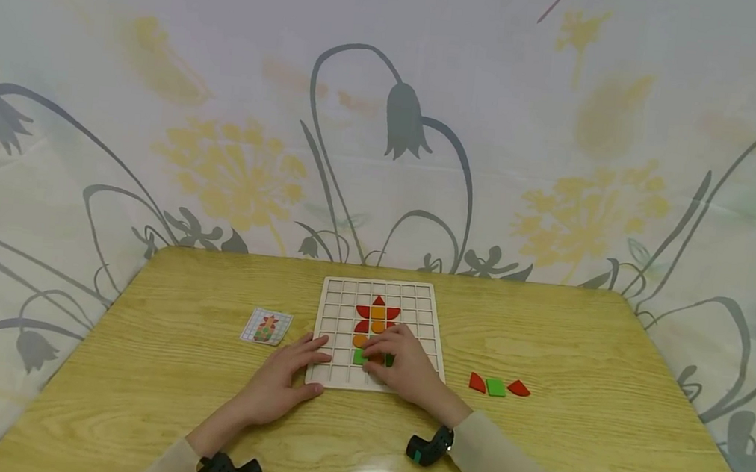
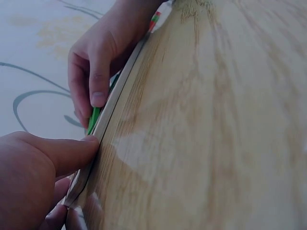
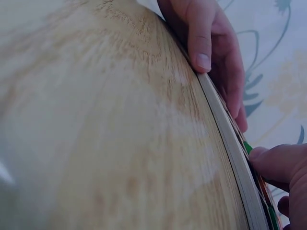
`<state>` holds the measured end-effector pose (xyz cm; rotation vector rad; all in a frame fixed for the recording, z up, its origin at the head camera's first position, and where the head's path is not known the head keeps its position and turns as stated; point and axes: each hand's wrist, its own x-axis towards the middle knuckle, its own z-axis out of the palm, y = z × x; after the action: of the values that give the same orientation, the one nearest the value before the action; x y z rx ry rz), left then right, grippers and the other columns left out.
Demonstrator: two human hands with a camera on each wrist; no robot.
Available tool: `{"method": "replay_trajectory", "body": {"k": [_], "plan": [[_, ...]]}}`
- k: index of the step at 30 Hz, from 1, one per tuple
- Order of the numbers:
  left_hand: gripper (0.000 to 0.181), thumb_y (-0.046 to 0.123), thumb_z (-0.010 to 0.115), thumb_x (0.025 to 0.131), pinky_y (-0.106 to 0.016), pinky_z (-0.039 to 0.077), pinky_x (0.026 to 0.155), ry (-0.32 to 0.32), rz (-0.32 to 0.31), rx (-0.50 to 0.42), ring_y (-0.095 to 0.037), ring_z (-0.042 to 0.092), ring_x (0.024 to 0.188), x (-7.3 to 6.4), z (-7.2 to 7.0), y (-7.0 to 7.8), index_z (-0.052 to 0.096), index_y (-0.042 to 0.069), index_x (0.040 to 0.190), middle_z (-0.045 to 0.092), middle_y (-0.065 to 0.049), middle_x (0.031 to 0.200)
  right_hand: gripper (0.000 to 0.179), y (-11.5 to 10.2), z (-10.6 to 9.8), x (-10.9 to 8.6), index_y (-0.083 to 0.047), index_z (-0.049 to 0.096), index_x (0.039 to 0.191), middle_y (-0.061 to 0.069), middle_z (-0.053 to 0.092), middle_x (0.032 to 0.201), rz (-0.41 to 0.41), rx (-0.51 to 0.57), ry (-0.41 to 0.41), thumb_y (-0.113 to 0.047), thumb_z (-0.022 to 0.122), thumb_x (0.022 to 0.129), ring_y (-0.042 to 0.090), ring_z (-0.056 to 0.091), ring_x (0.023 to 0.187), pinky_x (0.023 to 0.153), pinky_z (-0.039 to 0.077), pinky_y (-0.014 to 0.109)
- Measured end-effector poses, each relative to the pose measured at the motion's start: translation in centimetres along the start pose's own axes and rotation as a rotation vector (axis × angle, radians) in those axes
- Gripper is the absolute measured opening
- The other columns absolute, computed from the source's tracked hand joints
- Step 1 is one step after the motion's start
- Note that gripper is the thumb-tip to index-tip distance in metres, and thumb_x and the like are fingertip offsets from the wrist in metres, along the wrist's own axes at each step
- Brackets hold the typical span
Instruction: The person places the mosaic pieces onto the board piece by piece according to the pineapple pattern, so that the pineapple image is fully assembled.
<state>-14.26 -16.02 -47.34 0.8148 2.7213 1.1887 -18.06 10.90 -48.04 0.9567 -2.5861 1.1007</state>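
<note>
A pale gridded board lies on the table, with red, orange and green pieces set in a figure. My left hand rests with spread fingers on its left side, the thumb against the near edge. My right hand is over the lower middle of the board. Its thumb and fingertips pinch a green square piece at the board's surface, also seen as a green piece under the thumb in the left wrist view. Another green piece and a reddish piece are partly hidden beneath this hand.
Left of the board lies a small picture card showing a coloured figure on a grid. To the right, a red piece, a green square and another red piece lie in a row on the wooden table.
</note>
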Motion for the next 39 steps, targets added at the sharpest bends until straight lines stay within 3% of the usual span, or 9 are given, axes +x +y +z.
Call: {"method": "replay_trajectory", "body": {"k": [13, 29, 34, 39], "plan": [[0.042, 0.021, 0.071, 0.093, -0.069, 0.017, 0.11, 0.009, 0.021, -0.002, -0.038, 0.024, 0.147, 0.0, 0.0, 0.2, 0.064, 0.01, 0.133, 0.041, -0.009, 0.155, 0.009, -0.4, -0.3, 0.0, -0.013, 0.08, 0.093, -0.001, 0.071, 0.105, 0.004, -0.009, 0.012, -0.014, 0.081, 0.085, 0.021, 0.053, 0.106, 0.092, 0.046, 0.044], [0.044, 0.021, 0.072, 0.092, -0.067, 0.017, 0.112, 0.002, -0.009, 0.01, -0.033, 0.022, 0.148, -0.1, 0.0, -0.1, 0.063, 0.013, 0.134, 0.039, -0.004, 0.157, 0.006, -0.5, -0.2, 0.1, -0.014, 0.081, 0.093, -0.003, 0.071, 0.107, -0.003, -0.028, -0.009, -0.015, 0.079, 0.087, 0.019, 0.052, 0.104, 0.089, 0.045, 0.041], [0.043, 0.021, 0.072, 0.093, -0.067, 0.018, 0.112, 0.0, -0.007, 0.011, -0.033, 0.022, 0.148, 0.0, 0.1, -0.1, 0.063, 0.014, 0.134, 0.039, -0.003, 0.157, 0.007, -0.1, -0.3, 0.1, -0.015, 0.081, 0.094, -0.004, 0.072, 0.104, -0.002, 0.039, 0.044, -0.012, 0.078, 0.088, 0.019, 0.055, 0.101, 0.087, 0.046, 0.041], [0.043, 0.021, 0.071, 0.093, -0.067, 0.017, 0.112, -0.002, -0.005, 0.008, -0.033, 0.022, 0.148, 0.0, 0.0, 0.1, 0.063, 0.013, 0.135, 0.039, -0.004, 0.157, 0.01, 0.5, -0.5, 0.1, -0.015, 0.08, 0.097, -0.006, 0.071, 0.104, 0.057, 0.114, 0.088, -0.011, 0.076, 0.089, 0.017, 0.058, 0.101, 0.085, 0.049, 0.037]]}}
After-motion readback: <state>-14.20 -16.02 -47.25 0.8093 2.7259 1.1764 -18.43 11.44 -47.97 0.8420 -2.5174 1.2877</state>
